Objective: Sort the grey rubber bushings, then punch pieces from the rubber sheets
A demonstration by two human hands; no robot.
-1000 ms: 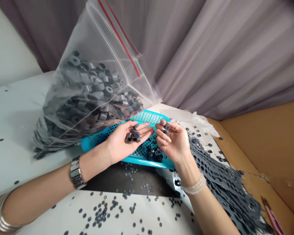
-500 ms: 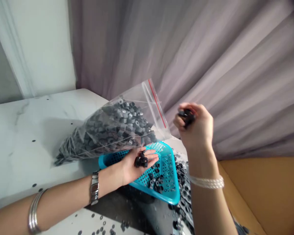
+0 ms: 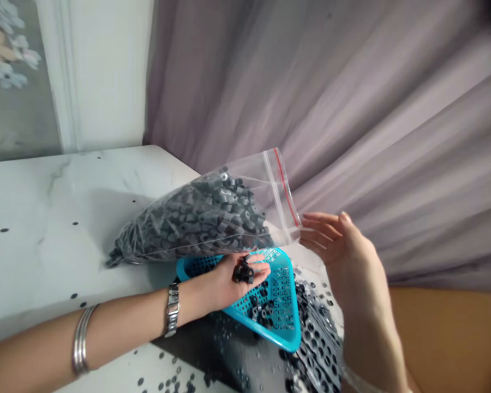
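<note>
My left hand (image 3: 229,281) lies palm up over a blue perforated tray (image 3: 286,327), cupping a small pile of dark rubber rings (image 3: 243,271). My right hand (image 3: 346,251) is open with its fingers stretched out, the tips at the mouth of a clear zip bag (image 3: 213,218). Nothing shows in the right hand. The bag has a red seal strip, is stuffed with grey rings, and rests on the white table (image 3: 45,218) with its mouth over the tray. A few loose rings lie in the tray.
Punched grey rubber sheets (image 3: 319,349) lie right of the tray, and small dark discs are scattered over the table. A mauve curtain (image 3: 331,109) hangs behind. A brown cardboard wall (image 3: 454,338) stands at the right. White wall and door frame at the back left.
My right hand, closed on a few rings half a second ago, has come down to the bag's mouth and opened with nothing in it. The left hand stays over the tray. The view has swung left.
</note>
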